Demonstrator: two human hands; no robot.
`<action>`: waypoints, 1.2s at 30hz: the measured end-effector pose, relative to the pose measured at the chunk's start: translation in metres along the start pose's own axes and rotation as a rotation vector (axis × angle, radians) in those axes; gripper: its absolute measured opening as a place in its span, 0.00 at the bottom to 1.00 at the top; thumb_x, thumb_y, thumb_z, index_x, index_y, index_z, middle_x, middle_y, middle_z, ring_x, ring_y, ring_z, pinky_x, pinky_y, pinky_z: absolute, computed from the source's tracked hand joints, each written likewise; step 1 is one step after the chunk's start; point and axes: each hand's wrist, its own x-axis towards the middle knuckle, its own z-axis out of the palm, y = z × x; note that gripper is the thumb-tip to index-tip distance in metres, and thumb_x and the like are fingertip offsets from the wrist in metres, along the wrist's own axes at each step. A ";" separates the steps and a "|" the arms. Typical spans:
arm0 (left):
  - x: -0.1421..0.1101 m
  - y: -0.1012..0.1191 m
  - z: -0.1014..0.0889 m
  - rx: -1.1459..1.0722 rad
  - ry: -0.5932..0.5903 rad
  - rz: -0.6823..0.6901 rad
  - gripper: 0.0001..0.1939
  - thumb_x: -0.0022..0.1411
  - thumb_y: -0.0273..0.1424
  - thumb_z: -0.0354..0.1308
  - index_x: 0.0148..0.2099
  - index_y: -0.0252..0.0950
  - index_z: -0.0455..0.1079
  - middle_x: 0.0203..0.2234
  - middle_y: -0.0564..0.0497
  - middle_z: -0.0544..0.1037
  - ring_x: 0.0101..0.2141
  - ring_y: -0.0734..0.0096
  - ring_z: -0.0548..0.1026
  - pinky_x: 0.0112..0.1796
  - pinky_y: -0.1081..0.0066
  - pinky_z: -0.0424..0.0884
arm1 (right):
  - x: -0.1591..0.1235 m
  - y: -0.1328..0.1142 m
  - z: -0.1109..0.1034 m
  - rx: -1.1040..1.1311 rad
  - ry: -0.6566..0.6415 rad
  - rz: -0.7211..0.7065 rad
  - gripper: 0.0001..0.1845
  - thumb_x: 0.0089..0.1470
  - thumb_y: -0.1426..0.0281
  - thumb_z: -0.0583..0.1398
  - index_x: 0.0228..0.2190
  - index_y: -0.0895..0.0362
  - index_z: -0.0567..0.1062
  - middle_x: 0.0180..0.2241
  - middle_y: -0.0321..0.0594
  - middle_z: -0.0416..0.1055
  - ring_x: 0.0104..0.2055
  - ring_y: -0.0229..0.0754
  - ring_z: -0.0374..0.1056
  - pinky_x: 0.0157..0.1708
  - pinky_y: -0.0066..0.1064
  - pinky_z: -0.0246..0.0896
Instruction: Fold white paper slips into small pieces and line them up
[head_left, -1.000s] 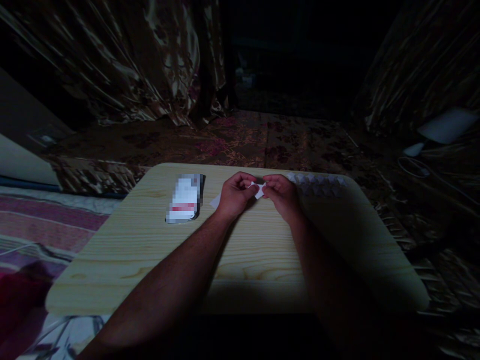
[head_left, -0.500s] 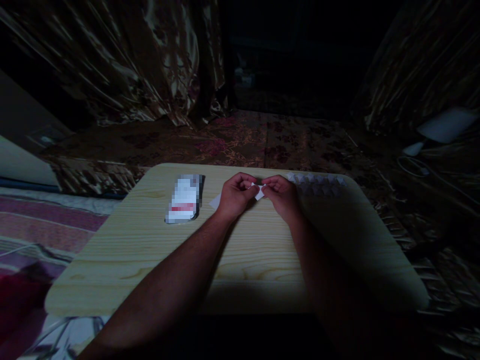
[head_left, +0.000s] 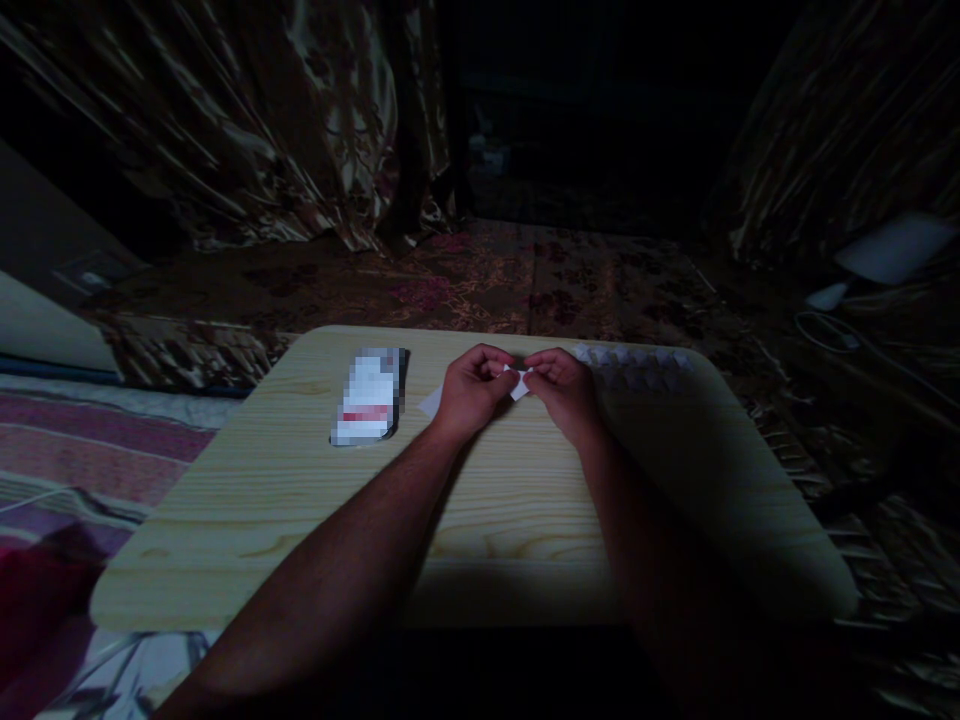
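Both of my hands meet over the far middle of a pale wooden table point(head_left: 480, 520). My left hand point(head_left: 471, 390) and my right hand point(head_left: 564, 388) each pinch one end of a small white piece of paper point(head_left: 517, 382) held between them just above the tabletop. The fingers of both hands are curled closed around it. Another small white scrap of paper point(head_left: 430, 403) lies flat on the table just left of my left hand.
A white and red pack point(head_left: 369, 396) lies on the table to the left. A row of small white folded paper pieces point(head_left: 636, 362) runs along the far right edge. Dark patterned fabric and curtains surround the table; a striped cloth point(head_left: 90, 450) lies at the left.
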 end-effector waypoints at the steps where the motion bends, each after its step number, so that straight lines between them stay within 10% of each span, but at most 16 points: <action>1: 0.000 0.000 0.000 0.001 -0.001 0.000 0.12 0.47 0.30 0.67 0.35 0.34 0.71 0.22 0.54 0.75 0.21 0.77 0.69 0.24 0.76 0.64 | 0.000 0.000 0.000 0.000 -0.003 -0.004 0.09 0.44 0.70 0.63 0.32 0.56 0.74 0.26 0.35 0.72 0.28 0.38 0.69 0.29 0.30 0.64; 36: 0.001 -0.004 -0.001 -0.050 -0.103 -0.059 0.22 0.44 0.32 0.71 0.41 0.35 0.69 0.23 0.54 0.76 0.22 0.76 0.70 0.24 0.75 0.64 | 0.000 -0.003 0.000 -0.022 0.045 0.016 0.05 0.44 0.67 0.62 0.27 0.54 0.72 0.23 0.33 0.71 0.27 0.38 0.66 0.27 0.29 0.60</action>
